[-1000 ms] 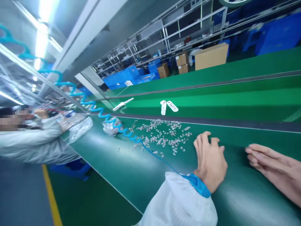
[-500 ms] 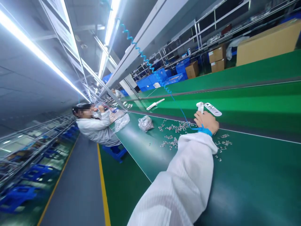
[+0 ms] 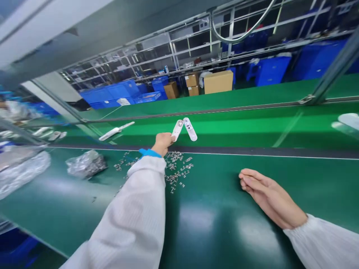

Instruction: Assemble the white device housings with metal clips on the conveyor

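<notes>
My left hand [image 3: 163,143], with a blue band at the wrist, reaches to the edge of the green belt. Its fingers pinch the near end of a white oblong plastic shell [image 3: 177,129] that has a round detail at its far end. A second white oblong shell [image 3: 190,129] with dark cut-outs lies on the belt right beside it. Small metal parts [image 3: 175,173] are scattered on the table below and around that wrist. My right hand [image 3: 269,194] rests low over the table at the right, fingers curled and pressed together; whatever they hold, if anything, is hidden.
A clear plastic bag of small parts [image 3: 86,164] sits on the green table [image 3: 207,224] at the left. A long white handled piece [image 3: 116,130] lies on the belt [image 3: 241,129]. Metal posts [image 3: 333,71] rise at the sides. A blurred white object [image 3: 349,121] is at far right.
The view has swung to the right and levelled. My right hand has come into sight. My left hand remains at the white shell by the belt's edge, and the co-worker is now mostly out of view.
</notes>
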A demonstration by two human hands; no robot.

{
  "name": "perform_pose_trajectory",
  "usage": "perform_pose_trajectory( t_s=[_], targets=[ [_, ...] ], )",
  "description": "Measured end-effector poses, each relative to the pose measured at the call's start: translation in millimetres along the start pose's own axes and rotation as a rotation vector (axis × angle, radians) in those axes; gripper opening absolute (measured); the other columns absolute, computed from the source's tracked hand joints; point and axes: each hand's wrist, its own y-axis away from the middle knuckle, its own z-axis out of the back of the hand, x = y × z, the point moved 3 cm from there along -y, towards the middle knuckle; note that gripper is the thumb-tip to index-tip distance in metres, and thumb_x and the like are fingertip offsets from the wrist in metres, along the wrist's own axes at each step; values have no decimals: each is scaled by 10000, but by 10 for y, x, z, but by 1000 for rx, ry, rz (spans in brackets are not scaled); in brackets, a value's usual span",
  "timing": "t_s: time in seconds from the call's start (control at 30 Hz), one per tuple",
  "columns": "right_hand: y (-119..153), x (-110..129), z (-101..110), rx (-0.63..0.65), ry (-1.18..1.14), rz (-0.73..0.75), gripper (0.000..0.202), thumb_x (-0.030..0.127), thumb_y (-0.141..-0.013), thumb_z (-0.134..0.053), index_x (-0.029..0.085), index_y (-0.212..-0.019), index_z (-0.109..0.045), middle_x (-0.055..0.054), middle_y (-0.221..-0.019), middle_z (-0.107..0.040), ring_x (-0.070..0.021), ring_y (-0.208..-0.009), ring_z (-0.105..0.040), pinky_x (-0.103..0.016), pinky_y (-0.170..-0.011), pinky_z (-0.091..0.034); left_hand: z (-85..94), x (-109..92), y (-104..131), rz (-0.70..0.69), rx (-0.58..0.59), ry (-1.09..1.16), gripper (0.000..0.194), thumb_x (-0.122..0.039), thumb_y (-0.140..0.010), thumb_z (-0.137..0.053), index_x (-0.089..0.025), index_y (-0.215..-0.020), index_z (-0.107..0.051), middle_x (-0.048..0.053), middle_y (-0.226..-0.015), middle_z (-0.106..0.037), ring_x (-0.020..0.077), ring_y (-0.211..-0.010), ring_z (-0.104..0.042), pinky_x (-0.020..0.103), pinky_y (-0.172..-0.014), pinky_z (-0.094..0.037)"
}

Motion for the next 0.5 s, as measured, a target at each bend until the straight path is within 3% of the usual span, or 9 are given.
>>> perform_pose_trajectory(
  t_s=[0.17, 0.23, 0.3, 0.4, 0.5],
  targets=[
    [-15, 155, 116, -81, -26, 210, 296, 309, -733, -809, 240, -1009, -727, -22, -1081, -710, -179, -1130, -610, -279, -1060, -427, -228, -4, 680, 86, 194, 101, 254, -69, -790, -686, -93, -1036, -625, 86, -994, -675, 126, -797, -637, 258, -733, -522],
    [-24, 239, 152, -117, -73, 304, 295, 355, -789, -755, 260, -1066, -718, -19, -1273, -653, -196, -1283, -523, -311, -1143, -339, -422, 72, 1013, 111, 312, 149, 253, -75, -758, -706, -102, -996, -624, 60, -902, -678, 110, -723, -619, 236, -678, -499],
    [-35, 290, 138, -53, -129, 276, 348, 480, -869, -632, 277, -1145, -692, -11, -1408, -567, -203, -1352, -461, -336, -1173, -296, -649, 200, 1303, 112, 439, 132, 254, -131, -766, -711, -128, -996, -602, 32, -820, -671, 111, -687, -608, 230, -646, -474],
    [-36, 291, 56, 174, -269, 99, 555, 641, -915, -413, 253, -1239, -643, -52, -1432, -548, -245, -1356, -465, -420, -1154, -334, -931, 394, 1591, -123, 462, -124, 153, -183, -833, -645, -173, -971, -581, 26, -825, -676, 145, -737, -622, 263, -683, -466],
    [-38, 280, 41, 236, -394, 49, 543, 594, -941, -395, 215, -1261, -615, -81, -1399, -576, -252, -1339, -487, -432, -1124, -378, -1101, 486, 1788, -531, 328, -475, 122, -177, -922, -508, -196, -1005, -596, 68, -1002, -671, 209, -915, -609, 357, -813, -463]
  ],
)
